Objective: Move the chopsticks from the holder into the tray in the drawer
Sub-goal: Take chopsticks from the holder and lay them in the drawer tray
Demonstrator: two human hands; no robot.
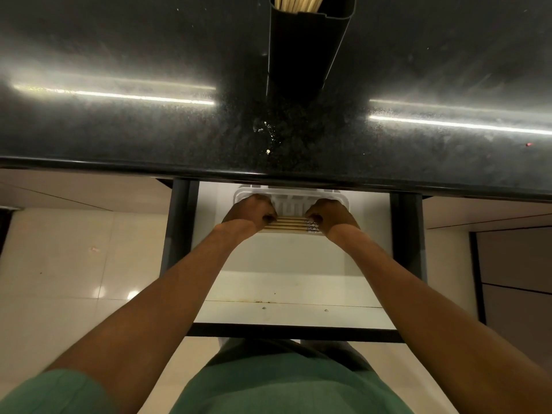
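A tall black holder stands on the dark countertop at the top centre, with several pale chopsticks sticking out of it. Below the counter edge an open white drawer holds a white plastic tray. A bundle of several wooden chopsticks lies sideways at the tray's near side. My left hand grips the bundle's left end and my right hand grips its right end. The tray's far part is hidden under the counter edge.
The black speckled countertop fills the upper half, with a few white specks near its front edge. Dark drawer rails flank the drawer. Pale floor tiles lie to the left, a dark cabinet front to the right.
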